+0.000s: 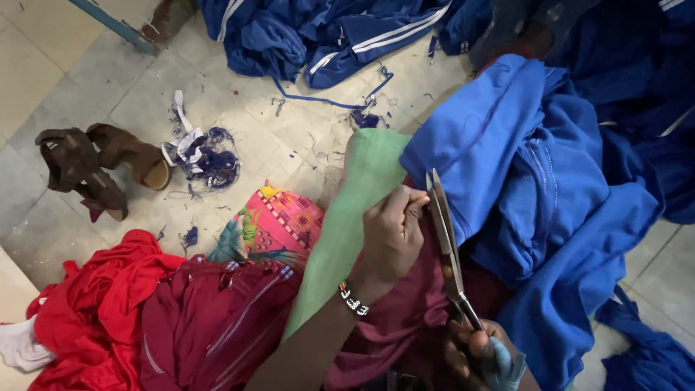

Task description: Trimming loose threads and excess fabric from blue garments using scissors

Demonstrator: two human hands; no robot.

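Lengthwise, the scissors [447, 239] run up and away from the right hand [481, 355], tips toward the blue cloth [536, 188]. That hand's fingers grip the handles. Beside the blades, the left hand [391, 235] pinches the cloth's edge.

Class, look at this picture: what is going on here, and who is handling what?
A person works over a lap heaped with cloth. The right hand holds scissors, blades pointing away along the edge of a blue garment. The left hand pinches fabric beside the blades, over a green cloth. Red garments, brown sandals and thread scraps lie on the tiled floor.
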